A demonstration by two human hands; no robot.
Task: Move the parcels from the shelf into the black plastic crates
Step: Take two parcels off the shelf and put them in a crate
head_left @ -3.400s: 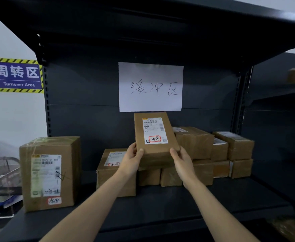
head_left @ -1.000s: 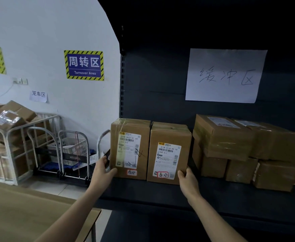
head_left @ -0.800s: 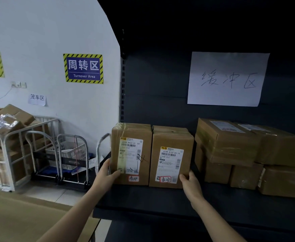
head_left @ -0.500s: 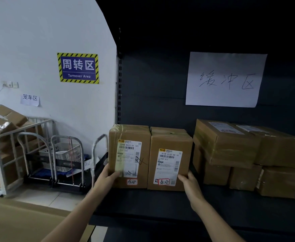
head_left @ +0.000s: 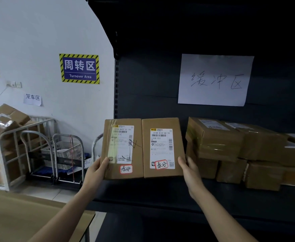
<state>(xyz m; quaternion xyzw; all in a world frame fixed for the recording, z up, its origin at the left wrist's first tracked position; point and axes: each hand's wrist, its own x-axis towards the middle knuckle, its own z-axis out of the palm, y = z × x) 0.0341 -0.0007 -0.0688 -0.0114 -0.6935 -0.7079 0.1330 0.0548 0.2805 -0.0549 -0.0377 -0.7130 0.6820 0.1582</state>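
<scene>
Both hands [head_left: 97,170] clamp two parcels [head_left: 143,148].

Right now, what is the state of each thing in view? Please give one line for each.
Left parcel: upright, held by left hand.
Right parcel: upright, touching left parcel, held by right hand.
Stack of parcels: resting on shelf.
Paper sign: fixed to back panel.
Trolleys: parked by wall.
</scene>
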